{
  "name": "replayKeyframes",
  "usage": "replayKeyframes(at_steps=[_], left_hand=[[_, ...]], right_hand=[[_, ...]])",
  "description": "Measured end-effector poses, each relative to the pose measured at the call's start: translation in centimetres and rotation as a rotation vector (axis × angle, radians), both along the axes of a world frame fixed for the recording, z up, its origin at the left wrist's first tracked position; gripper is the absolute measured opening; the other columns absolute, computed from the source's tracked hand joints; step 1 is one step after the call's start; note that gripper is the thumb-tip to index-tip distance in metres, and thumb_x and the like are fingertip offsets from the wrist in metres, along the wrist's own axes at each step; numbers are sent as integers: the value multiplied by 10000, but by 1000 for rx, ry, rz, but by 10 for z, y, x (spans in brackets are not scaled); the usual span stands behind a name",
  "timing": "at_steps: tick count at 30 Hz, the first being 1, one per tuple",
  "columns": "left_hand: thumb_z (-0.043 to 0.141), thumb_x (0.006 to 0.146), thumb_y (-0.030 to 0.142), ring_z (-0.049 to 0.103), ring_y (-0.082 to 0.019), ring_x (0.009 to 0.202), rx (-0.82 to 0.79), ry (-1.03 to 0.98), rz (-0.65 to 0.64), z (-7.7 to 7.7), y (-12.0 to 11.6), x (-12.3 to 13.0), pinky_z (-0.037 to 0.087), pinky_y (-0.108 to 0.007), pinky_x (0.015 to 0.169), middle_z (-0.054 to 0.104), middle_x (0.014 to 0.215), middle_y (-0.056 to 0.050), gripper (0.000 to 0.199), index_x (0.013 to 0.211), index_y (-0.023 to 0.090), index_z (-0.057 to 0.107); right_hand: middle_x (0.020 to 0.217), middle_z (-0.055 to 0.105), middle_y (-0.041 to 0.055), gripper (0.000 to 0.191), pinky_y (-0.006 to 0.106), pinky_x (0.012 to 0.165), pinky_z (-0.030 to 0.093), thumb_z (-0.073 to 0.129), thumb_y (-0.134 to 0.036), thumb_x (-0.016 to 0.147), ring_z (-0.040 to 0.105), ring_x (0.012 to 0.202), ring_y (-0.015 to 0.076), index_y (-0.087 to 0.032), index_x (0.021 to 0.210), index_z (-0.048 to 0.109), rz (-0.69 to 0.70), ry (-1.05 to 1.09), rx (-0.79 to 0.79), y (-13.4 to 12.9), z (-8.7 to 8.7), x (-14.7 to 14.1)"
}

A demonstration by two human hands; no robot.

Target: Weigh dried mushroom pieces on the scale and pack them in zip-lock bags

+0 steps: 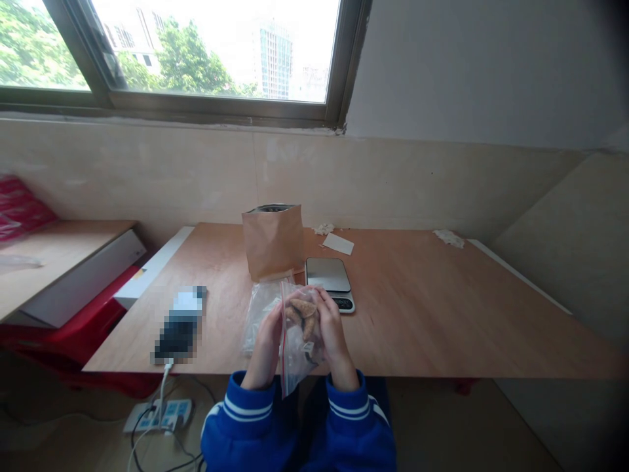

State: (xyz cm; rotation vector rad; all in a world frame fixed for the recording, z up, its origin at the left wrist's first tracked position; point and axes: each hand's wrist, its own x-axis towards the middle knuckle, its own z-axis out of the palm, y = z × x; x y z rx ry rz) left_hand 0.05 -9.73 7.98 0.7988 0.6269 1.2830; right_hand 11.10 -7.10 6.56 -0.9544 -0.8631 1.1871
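Note:
Between my two hands is a clear zip bag (295,367) with a red seal line, turned on its side. Several brown, dried-looking pieces (303,316) lie inside it, along with a small white packet. My left hand (266,339) grips the bag at its seal edge, and my right hand (335,328) is wrapped round the opposite side. Some fingertips are hidden behind the bag. Just beyond my hands sits a kitchen scale (328,274) with a silver plate, its display partly covered by my right hand. Left of my hands lie flat clear plastic bags (257,313).
A brown paper pouch (273,242) stands with its top open behind the bags. A white card (339,244) lies past the scale. To the left is a blurred-out phone-like device (179,324) with a white cable, running down to a power strip (160,415).

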Motion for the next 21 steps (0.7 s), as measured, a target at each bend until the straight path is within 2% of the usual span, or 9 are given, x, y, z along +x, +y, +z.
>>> replayKeyframes(at_steps=[3, 8, 12, 17, 21], left_hand=[[482, 920, 445, 547, -276, 1256, -32, -50, -14, 2, 0, 1, 361, -438, 1128, 677, 1224, -120, 460, 1198, 134, 676], [522, 896, 422, 541, -289, 1262, -111, -158, 5, 5, -2, 3, 375, -441, 1113, 683, 1214, -120, 446, 1191, 126, 678], [508, 890, 441, 541, -298, 1263, -198, -218, 3, 2, -2, 1, 389, -440, 1099, 673, 1230, -130, 492, 1232, 116, 650], [503, 875, 465, 554, -304, 1248, -224, -225, 9, -1, -2, -3, 406, -439, 1083, 670, 1231, -145, 543, 1260, 101, 627], [570, 844, 403, 579, -295, 1216, -191, -149, 31, -6, 3, -3, 425, -439, 1064, 686, 1204, -128, 471, 1215, 124, 655]], right_hand=[[947, 689, 19, 260, 315, 927, 453, 585, -457, 863, 628, 963, 202, -217, 914, 671, -35, -69, 13, 1, -2, -2], [915, 692, 22, 268, 303, 865, 474, 529, -451, 903, 634, 900, 197, -223, 900, 670, -51, -176, 51, -3, 8, -7], [920, 694, 27, 285, 304, 875, 470, 503, -451, 921, 641, 898, 196, -218, 904, 667, -47, -210, 84, -3, 12, -12], [952, 701, 32, 316, 292, 881, 464, 491, -475, 923, 642, 920, 194, -215, 921, 670, -20, -210, 68, -1, 8, -14], [967, 692, 25, 308, 287, 898, 459, 483, -476, 924, 631, 956, 194, -224, 938, 659, -16, -217, 67, 1, 3, -15]])
